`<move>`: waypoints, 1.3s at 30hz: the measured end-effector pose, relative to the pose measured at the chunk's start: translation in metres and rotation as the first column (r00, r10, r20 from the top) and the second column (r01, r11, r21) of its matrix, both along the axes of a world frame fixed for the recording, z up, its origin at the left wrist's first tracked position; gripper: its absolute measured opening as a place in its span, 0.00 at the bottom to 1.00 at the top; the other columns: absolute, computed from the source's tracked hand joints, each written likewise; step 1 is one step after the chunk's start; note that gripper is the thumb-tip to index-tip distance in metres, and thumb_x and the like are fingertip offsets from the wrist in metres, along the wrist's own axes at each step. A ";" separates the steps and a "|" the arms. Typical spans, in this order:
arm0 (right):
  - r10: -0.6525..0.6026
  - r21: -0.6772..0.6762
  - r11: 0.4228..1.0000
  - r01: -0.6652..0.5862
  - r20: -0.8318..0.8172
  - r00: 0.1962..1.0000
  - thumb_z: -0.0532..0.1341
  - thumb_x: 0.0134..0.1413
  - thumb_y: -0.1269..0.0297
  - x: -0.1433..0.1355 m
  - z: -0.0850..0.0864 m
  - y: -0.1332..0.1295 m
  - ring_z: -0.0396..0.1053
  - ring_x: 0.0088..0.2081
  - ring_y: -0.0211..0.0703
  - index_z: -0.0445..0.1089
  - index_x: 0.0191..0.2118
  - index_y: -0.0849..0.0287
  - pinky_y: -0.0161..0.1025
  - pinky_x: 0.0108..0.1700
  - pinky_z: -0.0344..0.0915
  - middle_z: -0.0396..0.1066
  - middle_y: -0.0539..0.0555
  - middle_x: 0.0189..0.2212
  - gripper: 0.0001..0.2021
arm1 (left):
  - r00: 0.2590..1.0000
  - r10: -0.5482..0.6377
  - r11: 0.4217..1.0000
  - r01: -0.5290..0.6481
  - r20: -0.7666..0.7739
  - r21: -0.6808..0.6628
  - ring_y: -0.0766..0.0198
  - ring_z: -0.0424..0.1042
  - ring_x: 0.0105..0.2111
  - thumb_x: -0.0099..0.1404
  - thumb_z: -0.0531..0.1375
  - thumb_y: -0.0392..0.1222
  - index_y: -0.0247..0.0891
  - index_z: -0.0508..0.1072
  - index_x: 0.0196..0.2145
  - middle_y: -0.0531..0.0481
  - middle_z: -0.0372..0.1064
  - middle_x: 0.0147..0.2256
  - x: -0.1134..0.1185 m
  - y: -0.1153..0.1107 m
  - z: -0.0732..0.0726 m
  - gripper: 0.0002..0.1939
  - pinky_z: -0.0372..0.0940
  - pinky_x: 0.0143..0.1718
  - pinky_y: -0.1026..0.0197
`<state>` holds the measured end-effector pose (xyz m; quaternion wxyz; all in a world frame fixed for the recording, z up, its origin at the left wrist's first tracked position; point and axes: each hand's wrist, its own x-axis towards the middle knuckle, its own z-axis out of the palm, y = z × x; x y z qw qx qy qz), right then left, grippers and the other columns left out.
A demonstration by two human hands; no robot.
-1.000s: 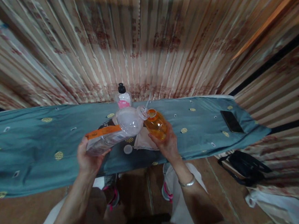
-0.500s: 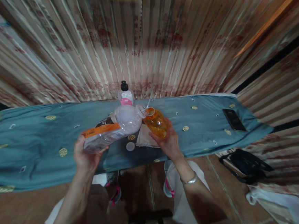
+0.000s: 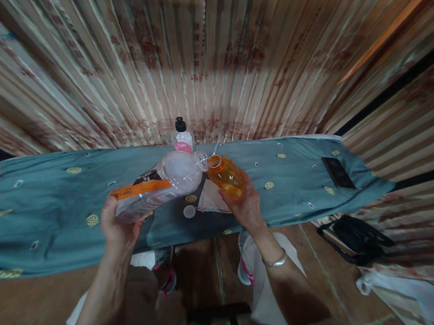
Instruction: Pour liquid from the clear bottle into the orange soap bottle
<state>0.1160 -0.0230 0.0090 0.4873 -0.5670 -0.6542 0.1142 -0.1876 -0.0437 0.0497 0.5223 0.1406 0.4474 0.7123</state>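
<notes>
My left hand (image 3: 120, 230) is wrapped round the lower end of a large clear plastic bottle (image 3: 182, 172) with an orange-edged label. The bottle is tilted, its neck pointing right. In my right hand (image 3: 246, 202) is a smaller orange see-through bottle (image 3: 226, 177), leaning left. The two open mouths meet; whether liquid runs between them I cannot make out. Behind the large bottle stands a clear bottle (image 3: 183, 139) with a black top and a pink label. A round white cap (image 3: 189, 211) and a folded pale cloth (image 3: 214, 198) lie below the bottles.
A blue-green patterned cloth (image 3: 59, 205) covers the narrow table. On its right end lies a black phone (image 3: 338, 172). Pleated curtains (image 3: 225, 58) hang close behind. A black bag (image 3: 356, 238) rests on the floor at the right.
The large bottle and my left hand have shifted slightly left and down. The orange bottle has tipped a little further left, its mouth still against the large bottle's neck.
</notes>
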 end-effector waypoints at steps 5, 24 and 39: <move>-0.023 0.056 0.998 0.020 0.058 0.998 0.70 0.60 0.53 0.001 -0.002 0.002 0.75 0.64 0.64 0.61 0.69 0.59 0.64 0.66 0.73 0.75 0.70 0.62 0.36 | 0.994 0.078 0.996 -0.075 -0.075 0.054 0.56 0.78 0.25 0.61 0.62 0.49 0.40 0.80 0.40 0.50 0.80 0.32 0.007 -0.001 0.006 0.13 0.73 0.18 0.60; -0.001 0.045 0.999 -0.001 0.030 1.000 0.70 0.61 0.53 -0.006 -0.002 0.003 0.76 0.63 0.62 0.62 0.68 0.58 0.62 0.64 0.75 0.77 0.67 0.61 0.34 | 0.992 0.097 0.993 -0.090 -0.087 0.079 0.58 0.78 0.27 0.64 0.60 0.45 0.42 0.79 0.37 0.50 0.80 0.33 0.003 -0.003 0.016 0.09 0.73 0.18 0.61; -0.037 -0.021 0.999 0.035 -0.100 0.994 0.75 0.52 0.54 -0.011 -0.003 0.007 0.80 0.59 0.63 0.66 0.66 0.59 0.58 0.61 0.78 0.80 0.67 0.58 0.38 | 0.991 0.094 0.986 -0.080 -0.092 0.148 0.59 0.77 0.23 0.39 0.76 0.56 0.38 0.79 0.37 0.50 0.79 0.30 0.005 0.011 0.008 0.28 0.69 0.16 0.64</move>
